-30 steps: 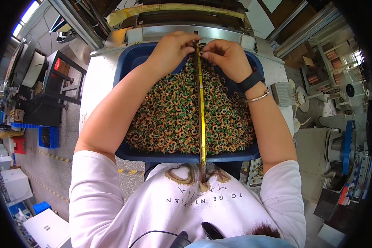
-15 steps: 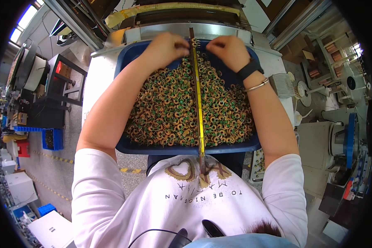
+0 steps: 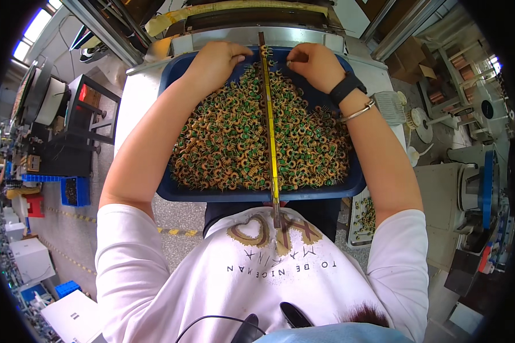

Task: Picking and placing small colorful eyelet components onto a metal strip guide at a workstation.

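Observation:
A dark blue tray (image 3: 223, 195) holds a heap of small toroidal coils (image 3: 223, 143), copper-coloured and green, with thin wire legs. Across its middle, from the far rim toward my shirt, lies a narrow rail (image 3: 272, 137) with a yellow strip. A few coils (image 3: 266, 51) sit at the rail's far end. My left hand (image 3: 216, 62) is just left of that end, its fingers pinched together over the tray. To the right of the rail my right hand (image 3: 317, 66) hovers with curled fingers, apart from the rail. Anything inside either pinch is too small or hidden to make out.
The tray rests on a white table (image 3: 133, 106) with a metal bar (image 3: 246, 38) behind it. A smaller tray of coils (image 3: 360, 220) sits low on the right. Machines stand on both sides; a blue bin (image 3: 74, 191) is on the left.
Both hands have drawn away from the rail's far end, the left one farther leftward. The rail's near end and the tray's near edge appear higher in the view.

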Demonstrator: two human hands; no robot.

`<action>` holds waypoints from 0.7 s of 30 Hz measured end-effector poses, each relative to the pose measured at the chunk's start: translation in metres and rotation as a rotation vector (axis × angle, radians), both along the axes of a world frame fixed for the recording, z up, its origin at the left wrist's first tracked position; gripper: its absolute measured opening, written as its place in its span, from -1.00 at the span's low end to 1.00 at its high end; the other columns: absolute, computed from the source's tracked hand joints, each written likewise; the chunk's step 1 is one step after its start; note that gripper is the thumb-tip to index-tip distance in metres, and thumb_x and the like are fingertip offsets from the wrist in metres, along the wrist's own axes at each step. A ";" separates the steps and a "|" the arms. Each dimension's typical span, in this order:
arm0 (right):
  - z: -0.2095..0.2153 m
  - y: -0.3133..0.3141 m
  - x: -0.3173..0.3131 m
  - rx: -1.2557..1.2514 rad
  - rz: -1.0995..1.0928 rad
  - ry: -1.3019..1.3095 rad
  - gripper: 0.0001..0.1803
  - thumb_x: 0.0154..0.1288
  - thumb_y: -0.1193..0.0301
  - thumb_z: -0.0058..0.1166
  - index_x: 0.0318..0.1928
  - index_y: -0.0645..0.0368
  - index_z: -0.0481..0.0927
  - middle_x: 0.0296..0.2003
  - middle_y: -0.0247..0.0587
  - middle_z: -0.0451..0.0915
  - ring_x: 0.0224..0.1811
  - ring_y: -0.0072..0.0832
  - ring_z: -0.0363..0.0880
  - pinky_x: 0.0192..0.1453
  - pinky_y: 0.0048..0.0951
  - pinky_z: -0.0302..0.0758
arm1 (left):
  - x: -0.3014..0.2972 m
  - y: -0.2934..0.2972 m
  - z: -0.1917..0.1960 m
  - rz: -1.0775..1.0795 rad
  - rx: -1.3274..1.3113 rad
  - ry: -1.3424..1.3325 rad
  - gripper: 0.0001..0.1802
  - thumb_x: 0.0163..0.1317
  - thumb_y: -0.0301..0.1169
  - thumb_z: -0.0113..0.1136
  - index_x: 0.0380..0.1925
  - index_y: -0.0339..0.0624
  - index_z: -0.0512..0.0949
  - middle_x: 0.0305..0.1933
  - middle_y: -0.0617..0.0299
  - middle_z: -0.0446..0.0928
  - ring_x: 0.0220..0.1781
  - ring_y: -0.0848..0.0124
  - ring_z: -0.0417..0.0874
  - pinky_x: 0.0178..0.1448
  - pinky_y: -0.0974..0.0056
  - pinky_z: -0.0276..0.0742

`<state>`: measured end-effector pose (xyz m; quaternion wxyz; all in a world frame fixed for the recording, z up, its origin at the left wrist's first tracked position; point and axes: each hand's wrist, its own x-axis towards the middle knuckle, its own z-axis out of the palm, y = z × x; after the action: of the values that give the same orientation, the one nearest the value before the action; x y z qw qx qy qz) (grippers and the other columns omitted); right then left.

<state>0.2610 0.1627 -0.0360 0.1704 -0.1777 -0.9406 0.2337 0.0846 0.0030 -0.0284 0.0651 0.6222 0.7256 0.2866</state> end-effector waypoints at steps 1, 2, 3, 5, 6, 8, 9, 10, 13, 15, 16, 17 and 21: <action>0.002 -0.001 0.000 -0.089 0.045 0.069 -0.83 0.01 0.40 0.18 -0.36 0.21 0.59 -0.45 -0.14 0.60 -0.38 -0.29 0.58 -0.25 -0.34 0.50 | 0.002 0.001 0.001 -0.087 0.170 0.137 -0.77 0.16 -0.49 0.07 -0.16 -0.22 0.54 -0.25 0.04 0.55 -0.26 0.11 0.56 -0.14 0.21 0.44; 0.004 -0.003 -0.001 -0.178 0.090 0.139 -0.81 0.03 0.39 0.20 -0.35 0.22 0.58 -0.47 -0.17 0.60 -0.41 -0.36 0.58 -0.30 -0.38 0.50 | 0.005 0.002 0.001 -0.090 0.170 0.136 -0.77 0.16 -0.49 0.07 -0.16 -0.22 0.54 -0.25 0.04 0.55 -0.26 0.11 0.56 -0.14 0.21 0.44; 0.005 -0.004 -0.003 -0.267 0.135 0.208 -0.79 0.04 0.38 0.21 -0.34 0.23 0.58 -0.49 -0.21 0.60 -0.43 -0.44 0.58 -0.34 -0.42 0.49 | 0.010 0.003 0.000 -0.060 0.172 0.084 -0.78 0.14 -0.50 0.09 -0.19 -0.23 0.54 -0.17 0.04 0.54 -0.21 0.10 0.55 -0.11 0.21 0.44; 0.007 -0.016 -0.007 -0.345 0.131 0.187 -0.81 0.05 0.39 0.21 -0.34 0.24 0.58 -0.52 -0.23 0.59 -0.46 -0.49 0.56 -0.36 -0.47 0.48 | 0.013 0.002 0.003 -0.032 0.175 0.036 -0.79 0.12 -0.51 0.10 -0.21 -0.24 0.54 -0.10 0.03 0.52 -0.15 0.10 0.55 -0.08 0.21 0.44; 0.008 -0.020 -0.009 -0.424 0.130 0.164 -0.82 0.06 0.41 0.20 -0.34 0.25 0.57 -0.54 -0.25 0.58 -0.49 -0.54 0.55 -0.38 -0.51 0.47 | 0.012 0.002 0.004 -0.080 0.163 0.145 -0.80 0.08 -0.53 0.12 -0.24 -0.26 0.54 -0.07 0.04 0.51 -0.12 0.10 0.54 -0.06 0.20 0.44; 0.001 -0.022 -0.011 -0.471 0.168 0.176 -0.83 0.07 0.43 0.19 -0.35 0.25 0.57 -0.55 -0.27 0.58 -0.50 -0.56 0.53 -0.38 -0.53 0.46 | 0.009 0.000 0.001 -0.122 0.148 0.256 -0.81 0.05 -0.55 0.14 -0.28 -0.27 0.53 -0.04 0.04 0.51 -0.09 0.09 0.54 -0.05 0.19 0.45; -0.002 -0.022 -0.012 -0.518 0.205 0.186 -0.85 0.07 0.45 0.18 -0.35 0.26 0.57 -0.57 -0.28 0.57 -0.52 -0.59 0.52 -0.39 -0.56 0.45 | 0.007 0.000 -0.004 -0.215 0.244 0.314 -0.82 0.01 -0.55 0.12 -0.32 -0.28 0.53 -0.07 0.02 0.52 -0.09 0.08 0.53 -0.03 0.16 0.46; -0.002 -0.022 -0.011 -0.520 0.208 0.182 -0.85 0.07 0.45 0.18 -0.35 0.26 0.57 -0.57 -0.28 0.57 -0.52 -0.59 0.52 -0.39 -0.56 0.45 | 0.009 0.001 -0.005 -0.306 0.339 0.368 -0.83 -0.03 -0.56 0.11 -0.36 -0.28 0.54 -0.11 0.00 0.52 -0.08 0.06 0.53 -0.02 0.13 0.46; -0.002 -0.022 -0.009 -0.433 0.218 0.156 -0.88 0.15 0.51 0.13 -0.30 0.28 0.53 -0.48 -0.36 0.59 -0.46 -0.66 0.51 -0.37 -0.60 0.45 | 0.014 -0.001 -0.004 -0.273 0.214 0.348 -0.80 -0.06 -0.58 0.12 -0.35 -0.32 0.53 -0.06 0.04 0.52 -0.05 0.07 0.53 0.00 0.14 0.47; -0.003 -0.023 -0.012 -0.215 0.144 0.225 -0.85 0.13 0.50 0.14 -0.27 0.28 0.55 -0.48 -0.31 0.60 -0.44 -0.65 0.53 -0.34 -0.57 0.47 | 0.016 0.002 0.001 -0.269 0.166 0.307 -0.80 -0.06 -0.58 0.12 -0.35 -0.32 0.54 -0.04 0.05 0.52 -0.04 0.07 0.52 0.00 0.15 0.47; -0.003 -0.025 -0.014 -0.216 0.142 0.224 -0.85 0.13 0.50 0.14 -0.27 0.28 0.55 -0.48 -0.31 0.60 -0.44 -0.65 0.53 -0.34 -0.57 0.47 | 0.016 0.001 0.002 -0.260 0.119 0.268 -0.81 -0.06 -0.59 0.13 -0.35 -0.31 0.54 -0.03 0.06 0.52 -0.03 0.07 0.52 0.01 0.15 0.46; -0.002 -0.027 -0.016 -0.139 0.096 0.234 -0.83 0.12 0.50 0.16 -0.25 0.27 0.57 -0.47 -0.29 0.61 -0.44 -0.64 0.54 -0.33 -0.57 0.48 | 0.015 0.000 0.001 -0.263 0.120 0.266 -0.81 -0.06 -0.59 0.13 -0.35 -0.31 0.54 -0.03 0.06 0.52 -0.03 0.07 0.52 0.01 0.15 0.46; 0.001 -0.029 -0.009 -0.091 0.044 0.259 -0.74 0.10 0.47 0.18 -0.16 0.23 0.58 -0.47 -0.28 0.61 -0.42 -0.59 0.56 -0.32 -0.56 0.48 | 0.011 -0.003 -0.002 -0.255 0.244 0.122 -0.85 0.02 -0.56 0.15 -0.35 -0.31 0.54 -0.07 0.08 0.54 -0.08 0.11 0.55 -0.03 0.18 0.48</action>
<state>0.2520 0.1341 -0.0350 0.2768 -0.1328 -0.9029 0.3008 0.0952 0.0000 -0.0305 -0.0194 0.7286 0.6034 0.3235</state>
